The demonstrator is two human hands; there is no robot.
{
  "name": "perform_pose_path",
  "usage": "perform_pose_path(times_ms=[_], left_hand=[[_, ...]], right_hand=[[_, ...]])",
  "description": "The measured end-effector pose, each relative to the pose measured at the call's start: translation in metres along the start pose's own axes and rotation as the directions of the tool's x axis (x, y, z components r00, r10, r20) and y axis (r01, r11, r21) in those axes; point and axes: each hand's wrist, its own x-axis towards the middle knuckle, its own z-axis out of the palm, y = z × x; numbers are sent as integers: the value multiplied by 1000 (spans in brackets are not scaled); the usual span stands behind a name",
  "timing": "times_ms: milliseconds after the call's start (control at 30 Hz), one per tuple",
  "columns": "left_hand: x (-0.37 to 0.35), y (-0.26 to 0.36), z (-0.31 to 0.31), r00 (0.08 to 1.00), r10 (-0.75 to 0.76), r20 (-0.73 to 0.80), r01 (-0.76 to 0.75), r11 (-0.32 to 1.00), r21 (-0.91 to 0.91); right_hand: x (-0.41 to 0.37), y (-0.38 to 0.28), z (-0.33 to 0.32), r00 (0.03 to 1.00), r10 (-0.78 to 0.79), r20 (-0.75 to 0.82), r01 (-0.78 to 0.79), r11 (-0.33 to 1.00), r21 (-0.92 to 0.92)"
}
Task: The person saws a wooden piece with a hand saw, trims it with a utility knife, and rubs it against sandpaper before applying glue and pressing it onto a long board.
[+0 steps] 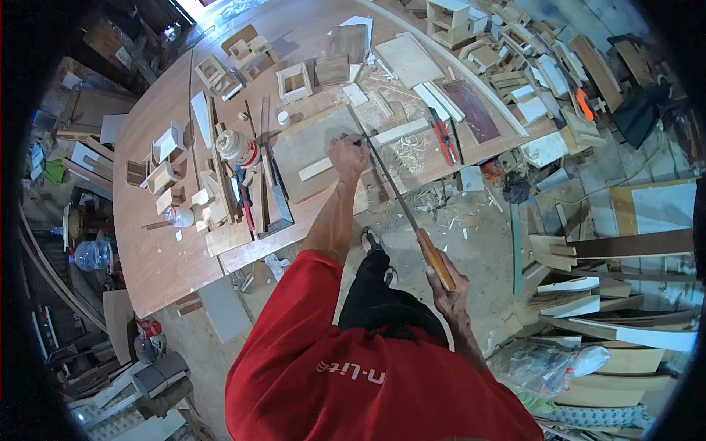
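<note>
My right hand [450, 288] grips the wooden handle [435, 259] of a long thin metal blade [388, 180], which slants up and left to the workbench. My left hand [347, 157] is curled over a white wooden strip [397, 133] that lies across a flat board [305, 151] on the brown bench [158, 250]. The blade's tip meets the strip right beside my left fingers. My feet show on the sawdust floor below the bench edge.
A glue bottle [235, 147], red-handled pliers [443, 137], wood shavings [407, 154] and several small wooden box frames [294, 81] crowd the bench. Offcuts and boards are piled on the floor at the right [588, 294]. A water jug [92, 255] stands at the left.
</note>
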Motion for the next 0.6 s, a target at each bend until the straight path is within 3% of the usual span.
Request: perform_pose_path(times_ms=[67,200,267,300,367,500,567,600], left_hand=[[2,14,-12,986,-151,77,151,989,0],[2,20,-20,979,-173,110,173,985,3],[2,22,-22,976,-188,111,186,982,27],[4,23,-23,976,-187,108,185,982,27],[3,23,-22,964,-217,153,213,976,45],[2,22,-17,966,-214,146,206,976,66],[2,20,-17,966,-212,151,211,977,24],[4,21,-20,967,-206,149,204,979,26]], right_hand=[[-9,9,-1,999,-9,-41,9,1000,-12],[15,-4,0,995,-99,-26,98,994,-45],[25,-7,1,980,182,74,-181,983,-30],[20,-5,2,981,179,73,-177,984,-29],[5,3,1,994,-88,-59,84,995,-57],[19,8,10,988,-131,-82,126,990,-67],[38,0,18,997,77,9,-76,997,-12],[40,-4,18,995,99,17,-99,995,-14]])
